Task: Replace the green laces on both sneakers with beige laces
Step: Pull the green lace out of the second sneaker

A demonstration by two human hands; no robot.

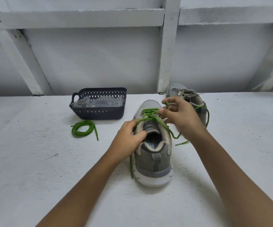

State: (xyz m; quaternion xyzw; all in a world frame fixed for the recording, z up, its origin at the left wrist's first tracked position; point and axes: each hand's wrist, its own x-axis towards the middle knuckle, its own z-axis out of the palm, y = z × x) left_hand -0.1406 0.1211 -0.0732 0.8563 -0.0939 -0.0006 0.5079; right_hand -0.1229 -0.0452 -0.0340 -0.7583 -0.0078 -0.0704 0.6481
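Observation:
A grey sneaker (153,159) stands heel toward me on the white surface, its green lace (150,114) loosened across the eyelets with ends trailing on both sides. My left hand (129,136) grips the sneaker's left collar edge, thumb inside the opening. My right hand (181,117) pinches a loop of the green lace near the toe end. A second grey sneaker (180,90) with a beige lace stands behind my right hand, partly hidden. A loose green lace (83,129) lies coiled to the left.
A dark blue perforated basket (98,112) holding a clear plastic bag stands at the back left of the white surface (34,161). White painted beams and a wall rise right behind the surface.

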